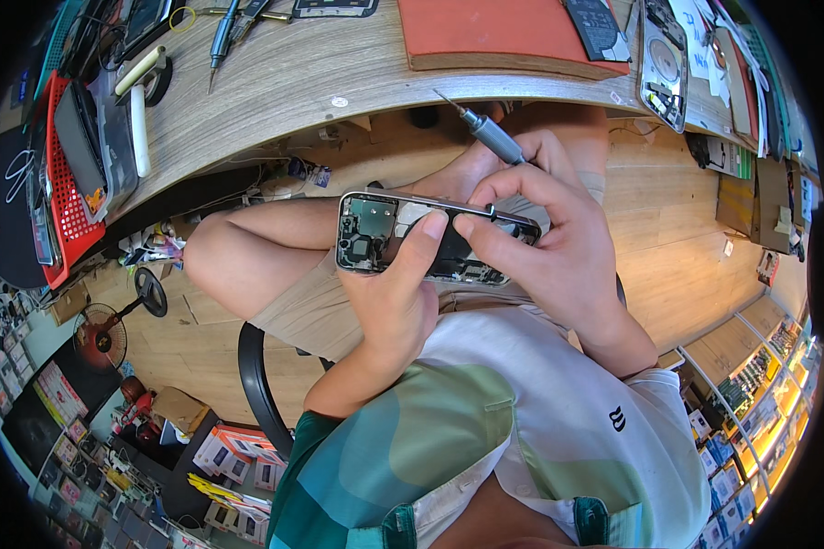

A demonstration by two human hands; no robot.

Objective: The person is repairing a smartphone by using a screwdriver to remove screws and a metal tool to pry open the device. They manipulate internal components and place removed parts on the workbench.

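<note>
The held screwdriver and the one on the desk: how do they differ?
The held screwdriver is in the person's right hand; the desk screwdriver lies on the desk. The held screwdriver's tip points away from the person, the desk screwdriver's toward them. Both have slender handles and thin shafts.

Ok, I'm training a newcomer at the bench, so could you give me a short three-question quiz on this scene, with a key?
1. Which tool is held in the right hand?
2. True or false: that tool's tip touches the opened phone held in the left hand.
3. Fill in: the red block lies on the ____.

Key:
1. A screwdriver.
2. False; the tip points away from it.
3. Desk.
</note>
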